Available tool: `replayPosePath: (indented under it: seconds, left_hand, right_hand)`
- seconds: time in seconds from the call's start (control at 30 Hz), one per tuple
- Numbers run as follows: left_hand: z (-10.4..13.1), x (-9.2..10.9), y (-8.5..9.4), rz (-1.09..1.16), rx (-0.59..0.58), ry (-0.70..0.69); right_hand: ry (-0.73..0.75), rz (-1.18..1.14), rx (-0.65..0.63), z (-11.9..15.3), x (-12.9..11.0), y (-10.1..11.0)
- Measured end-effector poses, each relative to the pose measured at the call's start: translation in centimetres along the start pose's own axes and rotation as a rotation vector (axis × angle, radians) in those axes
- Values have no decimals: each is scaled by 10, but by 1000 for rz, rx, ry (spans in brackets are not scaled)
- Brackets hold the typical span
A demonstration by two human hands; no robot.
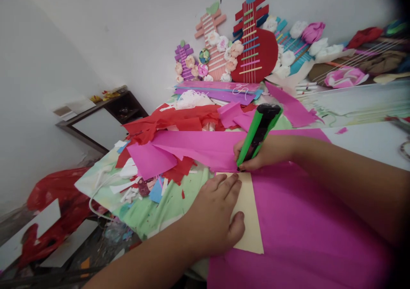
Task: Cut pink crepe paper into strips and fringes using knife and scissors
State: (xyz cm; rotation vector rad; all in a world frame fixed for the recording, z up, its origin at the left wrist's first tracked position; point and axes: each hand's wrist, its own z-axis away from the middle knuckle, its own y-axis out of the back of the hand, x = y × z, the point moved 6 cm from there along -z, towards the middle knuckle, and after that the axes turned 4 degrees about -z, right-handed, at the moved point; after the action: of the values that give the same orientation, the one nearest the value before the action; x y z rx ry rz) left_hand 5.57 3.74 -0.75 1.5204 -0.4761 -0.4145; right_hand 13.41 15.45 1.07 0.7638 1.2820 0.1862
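A cream rectangular card lies on a large magenta sheet. My left hand rests flat on the card's left part, its fingers spread toward the top edge. Just beyond that edge, my right hand is closed round a green and black cutter-like tool. The tool stands tilted, its lower tip close to the card's top edge. Whether a blade or point is out cannot be made out.
Red paper scraps and magenta pieces lie behind and left. Small offcuts and a white cord are on the green cloth. Decorated paper instruments with paper flowers lean on the wall. A dark shelf stands left.
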Motion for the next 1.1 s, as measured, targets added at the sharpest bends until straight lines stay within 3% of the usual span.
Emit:
replayPosePath:
  seconds: [0.83, 1.1]
  left_hand:
    - [0, -1, -2, 11, 11, 6]
    - [-2, 5, 4, -80, -2, -58]
  right_hand:
    - [-59, -133, 47, 6, 1, 7]
    - [-17, -263, 224, 0, -8, 8]
